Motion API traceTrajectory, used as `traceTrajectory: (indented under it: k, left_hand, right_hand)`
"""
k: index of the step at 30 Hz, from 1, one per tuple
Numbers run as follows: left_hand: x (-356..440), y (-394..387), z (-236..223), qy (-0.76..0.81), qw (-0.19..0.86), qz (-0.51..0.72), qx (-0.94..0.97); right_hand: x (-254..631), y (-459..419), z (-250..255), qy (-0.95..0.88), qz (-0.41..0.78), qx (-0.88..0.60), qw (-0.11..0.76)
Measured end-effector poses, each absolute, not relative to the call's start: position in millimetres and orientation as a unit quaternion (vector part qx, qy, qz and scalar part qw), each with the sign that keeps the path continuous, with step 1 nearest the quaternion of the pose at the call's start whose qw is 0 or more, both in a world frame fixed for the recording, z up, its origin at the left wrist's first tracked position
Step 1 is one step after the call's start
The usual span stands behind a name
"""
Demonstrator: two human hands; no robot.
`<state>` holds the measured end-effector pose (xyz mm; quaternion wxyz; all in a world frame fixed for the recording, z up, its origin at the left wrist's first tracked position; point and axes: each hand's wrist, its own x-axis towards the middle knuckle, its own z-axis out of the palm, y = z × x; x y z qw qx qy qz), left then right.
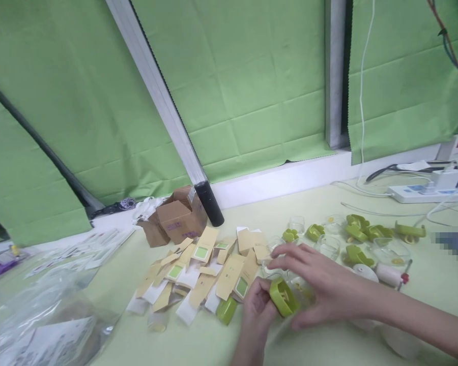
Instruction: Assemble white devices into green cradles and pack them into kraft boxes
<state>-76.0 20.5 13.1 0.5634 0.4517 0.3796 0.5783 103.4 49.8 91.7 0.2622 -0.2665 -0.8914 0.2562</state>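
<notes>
My left hand [256, 306] grips a green plastic dispenser part [283, 297] near the table's front edge, thumb and fingers curled round its left side. My right hand [320, 284] lies over the same part from the right, fingers spread and reaching across it towards a clear plastic cover [269, 268] just behind. Another green part [226, 309] rests on the table to the left of my left hand. A heap of tan and white paper cards [204, 267] with green squares spreads out behind it.
More green parts [361, 230] and clear covers [330, 245] lie at the right, with a white tape roll [365, 272]. A small cardboard box [177, 219] and black cylinder [209, 202] stand at the back. Plastic bags [41, 315] fill the left. A power strip [431, 192] sits far right.
</notes>
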Motion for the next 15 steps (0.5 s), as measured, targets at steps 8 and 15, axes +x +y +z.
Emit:
traceTrajectory:
  k: [8,15]
  left_hand:
    - [-78.7,30.2,-5.2,0.395,0.513,0.576,0.499]
    - [-108.4,10.4,25.0,0.499,0.346,0.545,0.578]
  right_hand:
    - [105.0,53.7,92.1,-0.931,0.208,-0.220,0.203]
    - [131.4,103.4,82.9,-0.863,0.170,-0.394,0.266]
